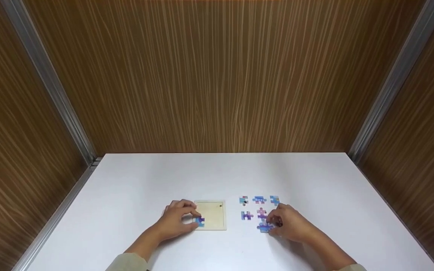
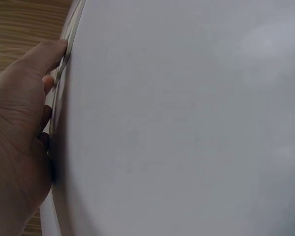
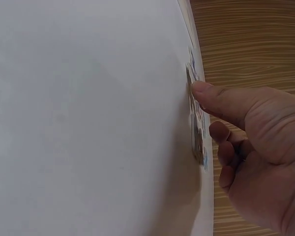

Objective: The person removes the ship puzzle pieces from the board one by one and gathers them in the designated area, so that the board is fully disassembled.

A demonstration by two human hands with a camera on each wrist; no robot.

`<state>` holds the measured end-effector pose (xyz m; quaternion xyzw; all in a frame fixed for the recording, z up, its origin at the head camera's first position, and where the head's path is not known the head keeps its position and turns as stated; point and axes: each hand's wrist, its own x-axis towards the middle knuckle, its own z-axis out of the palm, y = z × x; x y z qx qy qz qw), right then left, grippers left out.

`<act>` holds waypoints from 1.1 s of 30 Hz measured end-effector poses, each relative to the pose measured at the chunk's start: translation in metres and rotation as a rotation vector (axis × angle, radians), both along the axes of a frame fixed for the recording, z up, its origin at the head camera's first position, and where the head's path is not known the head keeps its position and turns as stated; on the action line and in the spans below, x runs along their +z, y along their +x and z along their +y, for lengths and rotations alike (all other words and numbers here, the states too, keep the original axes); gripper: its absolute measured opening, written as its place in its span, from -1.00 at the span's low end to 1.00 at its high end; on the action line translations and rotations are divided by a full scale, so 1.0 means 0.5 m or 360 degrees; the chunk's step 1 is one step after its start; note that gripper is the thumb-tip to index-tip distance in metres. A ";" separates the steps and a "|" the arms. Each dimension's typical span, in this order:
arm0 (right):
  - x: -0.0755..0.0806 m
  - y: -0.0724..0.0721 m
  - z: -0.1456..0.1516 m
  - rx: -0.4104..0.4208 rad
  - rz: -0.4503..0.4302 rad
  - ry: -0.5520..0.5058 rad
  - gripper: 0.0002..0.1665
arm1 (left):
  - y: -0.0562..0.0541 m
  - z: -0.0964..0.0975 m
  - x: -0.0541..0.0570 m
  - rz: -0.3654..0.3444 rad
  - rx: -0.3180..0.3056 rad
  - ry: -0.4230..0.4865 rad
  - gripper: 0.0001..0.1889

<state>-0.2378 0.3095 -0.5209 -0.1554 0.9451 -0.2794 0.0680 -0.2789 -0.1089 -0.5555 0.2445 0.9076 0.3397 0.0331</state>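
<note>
My left hand (image 1: 177, 220) holds the left side of a shallow wooden puzzle tray (image 1: 217, 228). Its thumb and forefinger lie about a blue and purple jigsaw piece (image 1: 200, 221) in the tray's lower left corner. In the left wrist view the thumb meets the tray's edge (image 2: 71, 42). My right hand (image 1: 292, 224) bends over the loose pieces, its fingers at a blue and purple piece (image 1: 263, 227). A darker piece (image 3: 197, 137) shows tilted by these fingers in the right wrist view. The fingers partly cover what they pinch.
Several loose jigsaw pieces lie right of the tray: a teal one (image 1: 243, 200), a blue striped one (image 1: 259, 199), a blue and orange one (image 1: 274, 199), a purple one (image 1: 246, 215) and a pink one (image 1: 262, 213). Wood-grain panels (image 1: 217, 75) enclose the white table (image 1: 217, 173).
</note>
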 end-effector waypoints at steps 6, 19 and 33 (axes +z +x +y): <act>0.002 -0.002 0.006 0.0035 0.0031 0.0015 -0.68 | 0.003 0.000 0.003 -0.0047 0.0013 0.0018 -0.72; 0.000 0.001 0.003 0.0030 0.0037 0.0079 -0.67 | 0.017 0.008 0.002 0.0035 0.0065 -0.0047 -0.73; 0.024 0.005 -0.007 0.0051 0.0083 0.0172 -0.66 | 0.022 -0.011 0.008 0.0083 0.0045 -0.0058 -0.63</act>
